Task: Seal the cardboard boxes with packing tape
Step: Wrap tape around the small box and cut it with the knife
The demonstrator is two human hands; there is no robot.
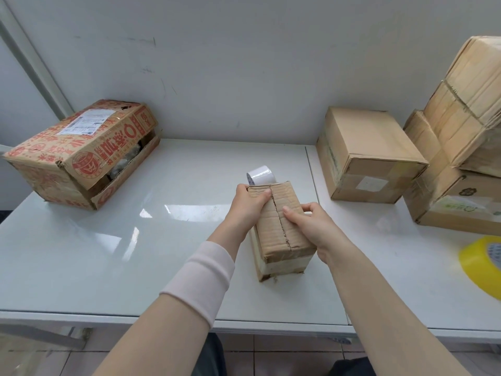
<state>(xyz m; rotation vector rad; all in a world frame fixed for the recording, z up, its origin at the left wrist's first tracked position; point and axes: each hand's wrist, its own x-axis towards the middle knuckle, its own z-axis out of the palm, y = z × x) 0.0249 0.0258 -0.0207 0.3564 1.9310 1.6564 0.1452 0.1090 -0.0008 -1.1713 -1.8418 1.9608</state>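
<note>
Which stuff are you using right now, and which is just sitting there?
In use: small box, held by left hand and right hand; white tape roll just behind it.
Just sitting: yellow tape roll, red-printed box, plain box, stacked boxes.

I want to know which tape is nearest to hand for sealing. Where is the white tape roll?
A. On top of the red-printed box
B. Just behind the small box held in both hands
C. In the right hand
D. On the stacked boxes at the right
B: the white tape roll shows just past the far end of the small box, which the left hand and right hand both grip.
</note>
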